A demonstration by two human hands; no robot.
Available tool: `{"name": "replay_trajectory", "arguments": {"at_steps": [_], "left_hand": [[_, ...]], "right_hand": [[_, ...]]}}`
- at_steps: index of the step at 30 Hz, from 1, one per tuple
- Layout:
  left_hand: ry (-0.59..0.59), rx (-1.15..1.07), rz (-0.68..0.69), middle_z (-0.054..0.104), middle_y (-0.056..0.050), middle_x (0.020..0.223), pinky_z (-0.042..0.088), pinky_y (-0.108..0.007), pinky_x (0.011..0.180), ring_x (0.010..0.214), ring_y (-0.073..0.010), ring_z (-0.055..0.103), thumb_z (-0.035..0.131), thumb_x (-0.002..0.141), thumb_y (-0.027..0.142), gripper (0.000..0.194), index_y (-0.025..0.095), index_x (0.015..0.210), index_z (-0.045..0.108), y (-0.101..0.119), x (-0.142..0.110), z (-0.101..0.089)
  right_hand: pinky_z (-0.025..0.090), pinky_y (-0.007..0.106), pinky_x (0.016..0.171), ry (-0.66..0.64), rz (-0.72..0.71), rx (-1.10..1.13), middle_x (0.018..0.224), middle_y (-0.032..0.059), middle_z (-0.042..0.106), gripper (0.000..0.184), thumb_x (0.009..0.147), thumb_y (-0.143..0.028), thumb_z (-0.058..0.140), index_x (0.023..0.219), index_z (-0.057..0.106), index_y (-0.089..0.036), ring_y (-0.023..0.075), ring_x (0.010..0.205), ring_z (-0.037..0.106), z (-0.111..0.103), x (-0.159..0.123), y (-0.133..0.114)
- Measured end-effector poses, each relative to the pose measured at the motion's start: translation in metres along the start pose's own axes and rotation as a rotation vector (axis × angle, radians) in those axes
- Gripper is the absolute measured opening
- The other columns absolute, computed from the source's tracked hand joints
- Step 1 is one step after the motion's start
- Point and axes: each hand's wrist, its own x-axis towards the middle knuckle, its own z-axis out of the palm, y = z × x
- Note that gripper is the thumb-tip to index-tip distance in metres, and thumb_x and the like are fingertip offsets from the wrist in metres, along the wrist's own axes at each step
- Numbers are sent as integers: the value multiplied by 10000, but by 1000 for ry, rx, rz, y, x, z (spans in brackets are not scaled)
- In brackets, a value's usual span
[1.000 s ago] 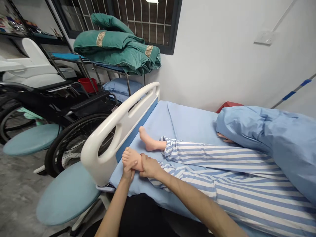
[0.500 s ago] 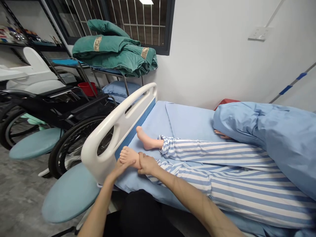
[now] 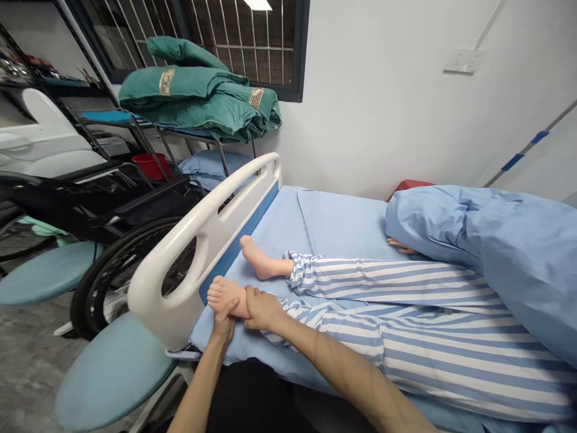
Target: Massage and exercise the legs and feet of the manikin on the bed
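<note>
My right hand (image 3: pixel 264 309) is closed round the ankle of the near foot (image 3: pixel 226 292), which looks smooth like a manikin's. My left hand (image 3: pixel 224 322) grips the same foot near its middle, thumb on top and the other fingers mostly hidden beneath. The toes point up and toward the bed's end board. Beyond it, the other bare foot (image 3: pixel 260 260) lies on the sheet. Both legs wear blue-and-white striped trousers (image 3: pixel 406 334). A blue quilt (image 3: pixel 487 234) covers the upper part of the figure, and some fingers (image 3: pixel 401 245) show at its edge.
A white end board (image 3: pixel 155 273) closes the bed's left end. Past it stand a wheelchair (image 3: pixel 121 210) and round blue-green stools (image 3: pixel 115 373). Folded green bedding (image 3: pixel 198 99) sits on a chair by the window. A red bucket (image 3: pixel 151 166) stands behind.
My left hand has shifted from the toe side to the underside of the foot, nearer my right hand. My right hand stays on the ankle. The view has moved slightly.
</note>
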Motion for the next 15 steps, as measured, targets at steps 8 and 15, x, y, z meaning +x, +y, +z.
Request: {"name": "replay_trajectory", "arguments": {"at_steps": [8,15], "left_hand": [[3,-88,-105,669,-33,812,536,-378,861,918,-250,627,769,408,292,452,181,814,606,-7,6,-3],[-166,180,-144,602,-7,672,470,-323,575,678,-210,579,809,466,379,421,195,754,564,15,2,-13]], "right_hand": [[534,412,712,3,7,40,1123,171,631,661,665,-387,708,1211,426,-146,325,909,663,0,0,0],[514,426,690,2,30,66,1136,195,628,667,649,-355,717,1207,440,-119,353,909,656,-5,-3,-1]]}}
